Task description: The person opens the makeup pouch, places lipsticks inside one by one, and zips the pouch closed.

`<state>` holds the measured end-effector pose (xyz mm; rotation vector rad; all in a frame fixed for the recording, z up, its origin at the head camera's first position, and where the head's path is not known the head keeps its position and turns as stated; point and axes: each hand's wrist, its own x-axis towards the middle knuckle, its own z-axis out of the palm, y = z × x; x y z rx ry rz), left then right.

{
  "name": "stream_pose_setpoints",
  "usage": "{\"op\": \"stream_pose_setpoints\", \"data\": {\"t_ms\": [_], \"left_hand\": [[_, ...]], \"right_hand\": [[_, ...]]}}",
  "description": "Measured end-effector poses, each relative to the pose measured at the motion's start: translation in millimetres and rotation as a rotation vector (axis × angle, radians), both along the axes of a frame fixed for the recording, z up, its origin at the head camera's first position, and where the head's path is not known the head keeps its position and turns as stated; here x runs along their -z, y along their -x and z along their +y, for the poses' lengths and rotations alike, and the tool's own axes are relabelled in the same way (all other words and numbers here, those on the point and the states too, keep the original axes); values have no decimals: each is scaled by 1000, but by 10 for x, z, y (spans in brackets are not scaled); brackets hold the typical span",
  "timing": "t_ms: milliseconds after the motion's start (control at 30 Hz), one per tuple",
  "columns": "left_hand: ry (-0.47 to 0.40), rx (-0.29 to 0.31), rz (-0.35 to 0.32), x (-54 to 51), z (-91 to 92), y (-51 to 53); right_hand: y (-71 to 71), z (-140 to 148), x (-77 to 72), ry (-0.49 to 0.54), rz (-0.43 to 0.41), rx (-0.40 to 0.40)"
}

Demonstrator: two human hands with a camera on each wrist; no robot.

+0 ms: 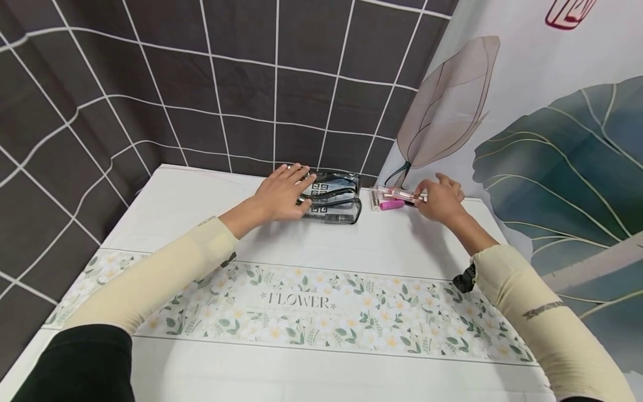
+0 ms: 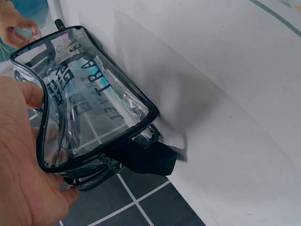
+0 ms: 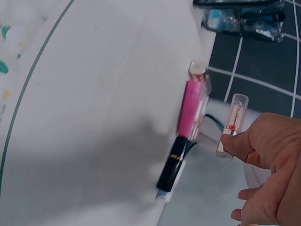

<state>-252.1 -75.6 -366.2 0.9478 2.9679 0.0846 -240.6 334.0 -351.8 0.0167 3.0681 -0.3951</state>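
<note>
A clear travel pouch [image 1: 334,209] with black trim and lettering lies at the back of the table. My left hand [image 1: 283,195] grips its left end, the thumb on one side and fingers on the other in the left wrist view. Some tube-shaped contents show faintly through the plastic of the pouch [image 2: 101,94]. To the right, my right hand [image 1: 442,202] pinches a small clear-capped lipstick tube [image 3: 233,125] between thumb and fingers. Just left of that hand lies a pink and black cosmetic tube [image 3: 189,108], with other clear tubes [image 1: 397,194] close behind it.
A small clear-capped tube [image 3: 197,69] lies at the pouch side of the group. The white table [image 1: 211,198] carries a floral band [image 1: 301,318] across its middle. A dark gridded cloth [image 1: 241,89] stands behind, and a leaf-printed curtain [image 1: 562,167] hangs at the right.
</note>
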Motion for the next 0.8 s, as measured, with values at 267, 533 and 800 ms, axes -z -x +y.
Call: {"op": "stream_pose_setpoints", "data": {"t_ms": [267, 533, 800], "left_hand": [[5, 3, 3, -3, -6, 4], [9, -1, -1, -4, -1, 7], [7, 3, -3, -1, -1, 7]], "right_hand": [[-13, -197, -83, 19, 38, -36], [-21, -325, -211, 42, 104, -83], [-44, -466, -364, 49, 133, -132]]}}
